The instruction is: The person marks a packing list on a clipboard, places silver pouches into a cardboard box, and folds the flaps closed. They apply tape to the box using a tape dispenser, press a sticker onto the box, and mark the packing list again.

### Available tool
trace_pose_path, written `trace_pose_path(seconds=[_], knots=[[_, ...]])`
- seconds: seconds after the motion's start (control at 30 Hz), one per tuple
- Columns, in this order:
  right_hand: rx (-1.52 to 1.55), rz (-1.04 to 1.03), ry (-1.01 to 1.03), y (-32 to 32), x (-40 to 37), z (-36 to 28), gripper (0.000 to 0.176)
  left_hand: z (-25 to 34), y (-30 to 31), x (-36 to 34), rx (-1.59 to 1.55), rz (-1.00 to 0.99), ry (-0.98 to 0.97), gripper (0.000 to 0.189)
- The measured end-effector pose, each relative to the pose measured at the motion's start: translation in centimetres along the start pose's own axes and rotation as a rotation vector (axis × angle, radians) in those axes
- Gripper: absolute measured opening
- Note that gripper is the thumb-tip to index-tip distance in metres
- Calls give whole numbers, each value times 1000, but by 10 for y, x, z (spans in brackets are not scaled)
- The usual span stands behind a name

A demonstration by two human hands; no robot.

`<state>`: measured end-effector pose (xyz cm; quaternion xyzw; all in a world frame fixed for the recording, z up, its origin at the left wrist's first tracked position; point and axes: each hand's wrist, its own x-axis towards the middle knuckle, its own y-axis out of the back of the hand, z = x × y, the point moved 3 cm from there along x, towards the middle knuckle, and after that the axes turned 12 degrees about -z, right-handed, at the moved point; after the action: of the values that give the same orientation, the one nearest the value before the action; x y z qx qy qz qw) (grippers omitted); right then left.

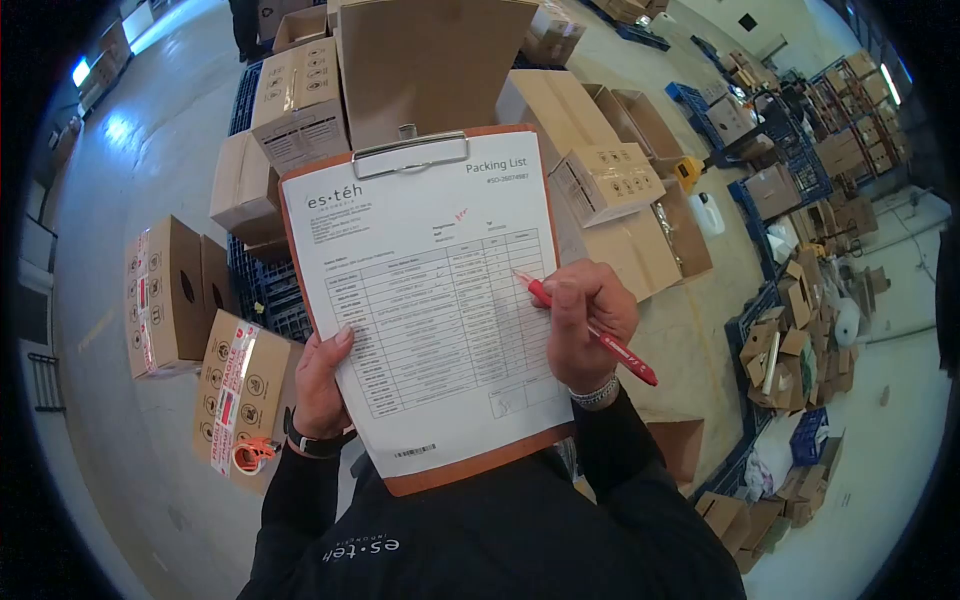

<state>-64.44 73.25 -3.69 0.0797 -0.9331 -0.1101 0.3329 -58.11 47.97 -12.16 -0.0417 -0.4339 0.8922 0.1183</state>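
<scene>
A brown clipboard [440,480] is held up in front of my chest, with a printed packing list [450,400] under its metal clip [410,155]. My left hand [322,385] grips the board's left edge, thumb lying on the paper and fingers hidden behind. Pinched in my right hand [593,325] is a red pen [625,357], its tip over the right-hand columns of the printed table. A small red handwritten mark shows near the top of the sheet. Nearest my left wrist stands a carton with fragile tape [238,385], carrying an orange tape dispenser [254,455].
Cardboard boxes [298,105] are stacked on a blue pallet [265,290] ahead and left. More cartons [605,185] stand at the right, with a white jug [708,214] on the floor beyond. Pallets of loose cardboard [790,370] line the right side. A person's dark-clothed legs [246,28] appear at the top.
</scene>
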Motion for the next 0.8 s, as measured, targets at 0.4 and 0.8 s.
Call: trace_pose_path(seconds=[0.4, 0.8], knots=[[-109, 43, -38, -3, -4, -5, 20, -1, 0, -6, -49, 13, -12, 51], [-127, 91, -6, -4, -5, -9, 21, 2, -3, -13, 1, -17, 4, 50]])
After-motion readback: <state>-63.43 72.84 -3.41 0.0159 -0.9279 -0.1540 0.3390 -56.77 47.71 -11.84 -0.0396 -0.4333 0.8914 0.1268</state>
